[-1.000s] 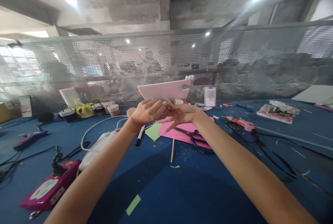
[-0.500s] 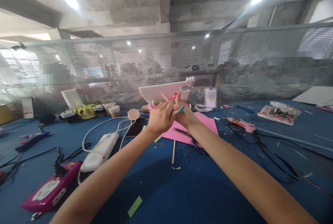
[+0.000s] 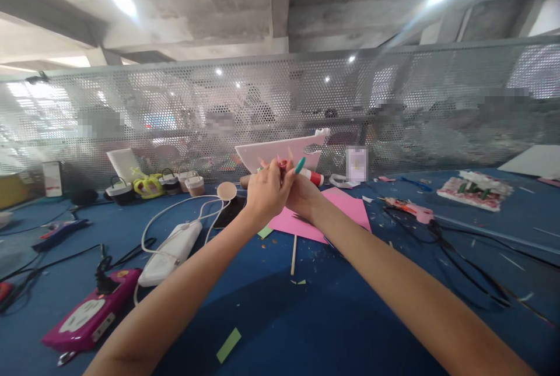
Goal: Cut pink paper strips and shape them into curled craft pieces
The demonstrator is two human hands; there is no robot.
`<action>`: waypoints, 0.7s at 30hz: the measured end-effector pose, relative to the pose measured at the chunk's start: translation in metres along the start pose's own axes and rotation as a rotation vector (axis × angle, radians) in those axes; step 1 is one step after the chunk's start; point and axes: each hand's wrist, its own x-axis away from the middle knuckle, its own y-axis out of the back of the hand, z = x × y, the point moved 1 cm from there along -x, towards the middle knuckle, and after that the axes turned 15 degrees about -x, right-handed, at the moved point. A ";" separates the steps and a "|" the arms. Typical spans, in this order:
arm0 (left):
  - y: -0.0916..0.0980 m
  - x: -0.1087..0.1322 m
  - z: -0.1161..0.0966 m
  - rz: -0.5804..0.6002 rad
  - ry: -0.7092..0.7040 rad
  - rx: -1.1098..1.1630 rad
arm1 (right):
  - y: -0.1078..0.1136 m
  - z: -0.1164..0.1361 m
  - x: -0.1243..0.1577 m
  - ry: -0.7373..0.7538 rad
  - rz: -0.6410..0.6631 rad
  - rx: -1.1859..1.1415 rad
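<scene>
- The left hand curls against the right hand, whose fingertips poke up behind it; I cannot tell which grips.
- Between them, above the bench toward its far edge, a small red piece shows; its long axis is hidden.
- A teal tip by the left thumb slants up toward the bench's far right corner.
- A wooden stick points at the near edge.

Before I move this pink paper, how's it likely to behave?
The pink paper looks like a thin sheet, so it may bend if lifted by one edge. Lying flat, it would probably slide rather than tip. The scissors on top could shift with it.
</scene>
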 end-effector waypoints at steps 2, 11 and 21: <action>0.003 -0.004 0.004 0.024 -0.008 -0.028 | 0.000 0.001 0.003 0.035 -0.013 -0.065; 0.007 -0.018 0.034 0.169 -0.331 -0.238 | 0.006 0.003 0.006 -0.065 -0.155 -0.164; -0.005 -0.013 0.042 0.062 -0.586 -0.189 | 0.019 0.033 0.011 -0.414 -0.131 0.131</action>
